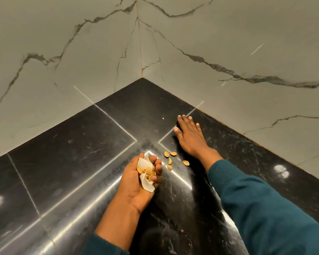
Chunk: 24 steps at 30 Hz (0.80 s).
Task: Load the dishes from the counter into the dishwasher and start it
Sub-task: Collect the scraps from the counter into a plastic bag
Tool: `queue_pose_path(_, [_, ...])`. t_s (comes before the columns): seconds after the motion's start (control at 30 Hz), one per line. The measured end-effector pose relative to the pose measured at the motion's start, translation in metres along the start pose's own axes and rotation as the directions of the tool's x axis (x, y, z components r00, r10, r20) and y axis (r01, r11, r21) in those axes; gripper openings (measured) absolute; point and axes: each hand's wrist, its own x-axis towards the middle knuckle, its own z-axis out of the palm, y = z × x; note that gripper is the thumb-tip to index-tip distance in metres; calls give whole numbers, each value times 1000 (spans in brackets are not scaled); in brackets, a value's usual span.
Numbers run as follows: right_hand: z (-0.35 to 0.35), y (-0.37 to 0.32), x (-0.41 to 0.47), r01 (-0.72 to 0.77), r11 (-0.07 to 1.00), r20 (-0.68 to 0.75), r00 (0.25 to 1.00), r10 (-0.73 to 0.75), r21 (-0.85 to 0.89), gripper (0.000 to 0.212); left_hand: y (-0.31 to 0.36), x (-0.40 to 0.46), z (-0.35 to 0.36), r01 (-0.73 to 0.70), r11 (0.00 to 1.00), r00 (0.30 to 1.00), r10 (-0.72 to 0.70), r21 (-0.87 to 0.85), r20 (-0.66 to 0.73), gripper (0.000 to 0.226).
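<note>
Just shells [170,160] beside left fingers [157,169]

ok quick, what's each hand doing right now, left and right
Left hand: palm up, fingers curled round a white scrap of paper and some nut shells.
Right hand: open, flat on the black counter, holding nothing; loose shells lie beside it.

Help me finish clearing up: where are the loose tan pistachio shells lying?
In the head view, the tan pistachio shells lie on the black stone counter, between the left hand and the right hand's wrist.
</note>
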Motion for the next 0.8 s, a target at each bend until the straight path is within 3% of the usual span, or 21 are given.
queue_pose_path(0.27, [20,-33,-70,303,936,9,951,-310,178,47,14,1,-18,4,999,999,-6,-50,-36,32])
queue_pose_path(0.4, [22,-20,-121,426,896,67,898,-436,122,44,12,1,-21,22,997,999,-25,-70,-40,31])
queue_pose_path(0.5, [16,-1,-150,398,914,16,916,-401,81,43,9,0,-23,33,997,999,-35,-65,-39,31])
queue_pose_path(0.7, [5,-17,-156,381,899,-73,912,-404,-218,5,1,-10,-20,38,999,999,-39,-33,-29,32])
queue_pose_path(0.73, [5,-18,-153,345,920,-101,925,-367,-185,7,-1,-12,-19,44,999,999,-45,-29,-26,31])
queue_pose_path(0.8, [-1,-21,-149,189,981,-214,961,-174,50,19,-8,-16,-18,67,997,997,-68,-28,-26,31])
